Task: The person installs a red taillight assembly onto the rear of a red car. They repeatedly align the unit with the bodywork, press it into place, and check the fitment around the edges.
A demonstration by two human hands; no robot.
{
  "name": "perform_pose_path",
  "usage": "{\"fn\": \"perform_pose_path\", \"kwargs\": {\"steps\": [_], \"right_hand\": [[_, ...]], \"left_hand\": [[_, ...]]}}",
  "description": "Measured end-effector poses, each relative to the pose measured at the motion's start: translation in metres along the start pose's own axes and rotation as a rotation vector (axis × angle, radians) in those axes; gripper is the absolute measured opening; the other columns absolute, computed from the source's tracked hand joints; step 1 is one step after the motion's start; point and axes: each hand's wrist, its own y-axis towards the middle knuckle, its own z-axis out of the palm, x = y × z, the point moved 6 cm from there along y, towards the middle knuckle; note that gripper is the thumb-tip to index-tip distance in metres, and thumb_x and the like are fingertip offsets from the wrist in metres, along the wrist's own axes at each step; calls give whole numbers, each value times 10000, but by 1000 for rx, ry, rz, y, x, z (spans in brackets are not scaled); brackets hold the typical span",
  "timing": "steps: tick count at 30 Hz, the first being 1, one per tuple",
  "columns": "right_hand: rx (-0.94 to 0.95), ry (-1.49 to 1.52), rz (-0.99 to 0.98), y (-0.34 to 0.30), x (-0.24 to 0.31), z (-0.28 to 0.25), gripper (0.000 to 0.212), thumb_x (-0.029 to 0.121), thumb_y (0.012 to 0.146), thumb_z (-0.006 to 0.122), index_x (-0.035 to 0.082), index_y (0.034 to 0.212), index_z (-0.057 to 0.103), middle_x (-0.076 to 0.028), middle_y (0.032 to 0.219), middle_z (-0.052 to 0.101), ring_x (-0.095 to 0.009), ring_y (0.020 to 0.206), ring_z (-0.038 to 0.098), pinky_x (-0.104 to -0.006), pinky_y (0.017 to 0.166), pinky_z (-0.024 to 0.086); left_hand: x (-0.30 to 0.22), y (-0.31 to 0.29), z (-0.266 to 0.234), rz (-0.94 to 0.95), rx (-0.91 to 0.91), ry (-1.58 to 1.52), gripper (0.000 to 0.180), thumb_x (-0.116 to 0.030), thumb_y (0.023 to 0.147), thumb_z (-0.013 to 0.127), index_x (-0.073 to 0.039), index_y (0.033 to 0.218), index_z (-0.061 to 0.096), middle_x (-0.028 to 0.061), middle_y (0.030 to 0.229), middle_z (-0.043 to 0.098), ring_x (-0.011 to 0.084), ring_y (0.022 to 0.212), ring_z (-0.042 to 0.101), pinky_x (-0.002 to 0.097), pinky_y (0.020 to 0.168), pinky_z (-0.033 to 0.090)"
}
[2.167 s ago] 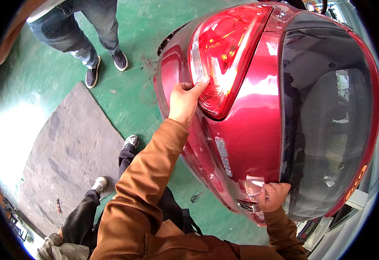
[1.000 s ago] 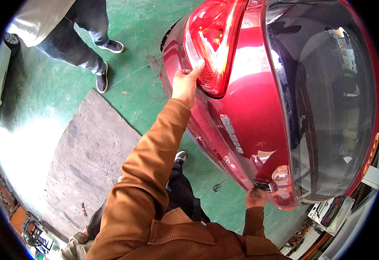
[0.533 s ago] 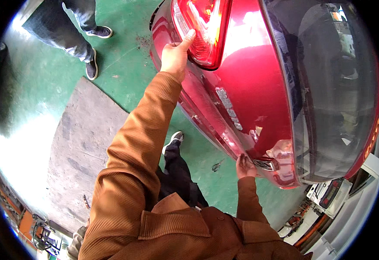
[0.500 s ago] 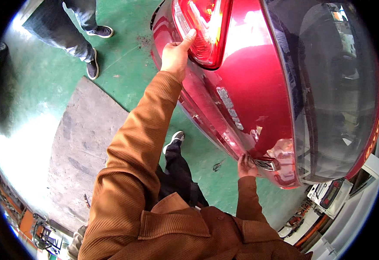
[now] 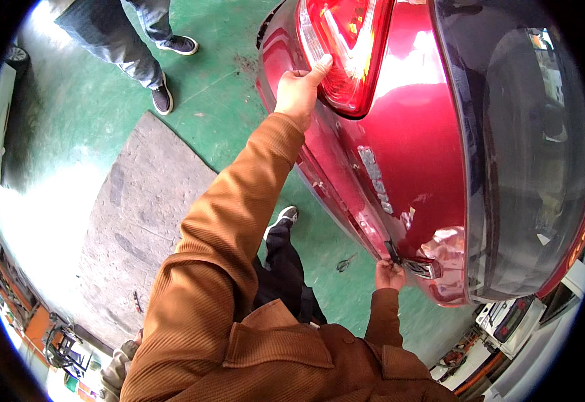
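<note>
The glossy dark-red car tail (image 5: 426, 167), with its rounded painted metal panels, fills the space beyond and between both hands, and they work along its near edge. Off to the right of both grips, well apart from them, curves the big dark-tinted glass rear window (image 5: 530, 154). The long red-and-clear plastic tail lamp (image 5: 352, 80) runs upward from the left hand (image 5: 299, 94), whose thumb lies flat on its lower corner; the other fingers curl out of sight, so from here I can't tell whether they pinch anything. The right hand (image 5: 391, 275) reaches up to the lower panel edge, fingers together and turned palm-up; I can't see what, if anything, they close on. Just right of those fingers sits a small silver metal badge (image 5: 419, 269), and right at their tips a thin dark strip (image 5: 391, 252), too small to read clearly. To my mind, it calls for light, even pressure: spread the load along the edge, keep the thumb flat so the lamp's plastic isn't strained, and keep the right fingertips clear of the badge's rim and the paint unscratched.
</note>
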Motion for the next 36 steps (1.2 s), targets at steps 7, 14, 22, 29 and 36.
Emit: {"fn": "perform_pose_path", "kwargs": {"steps": [7,14,22,29,36], "right_hand": [[-119,-65,-29,7,5,-6,187,-11,833,570,0,987,675,-110,929,680,-258,861,652,-358,645,467],[-200,-163,-46,4,3,-8,210,-20,817,543,13,979,672,-107,899,692,-253,807,654,-359,609,465],[-142,-166,-33,10,5,-4,264,-32,835,516,1,1057,654,-139,977,690,-266,846,658,-361,642,485],[-262,-149,-42,29,18,-28,255,10,918,544,39,1138,669,-122,1049,721,-253,877,692,-350,679,507],[-113,-1250,-171,-85,-4,95,175,47,978,564,24,1117,667,-96,1033,707,-242,919,693,-346,793,534]], "left_hand": [[10,17,-2,25,32,-79,620,-455,819,900,74,1013,640,116,950,698,177,845,636,328,817,524],[18,19,-3,-44,57,-16,614,-448,818,904,48,1031,613,98,930,675,166,837,616,307,789,514],[10,13,-6,-5,-5,-16,627,-456,785,928,17,1019,590,64,926,649,152,837,582,298,793,500],[9,11,-6,-5,-4,1,627,-453,775,935,8,1012,581,80,934,661,152,827,604,299,768,513],[-7,2,-7,0,20,116,651,-491,822,889,56,1042,614,81,936,664,158,847,599,297,794,503]]}}
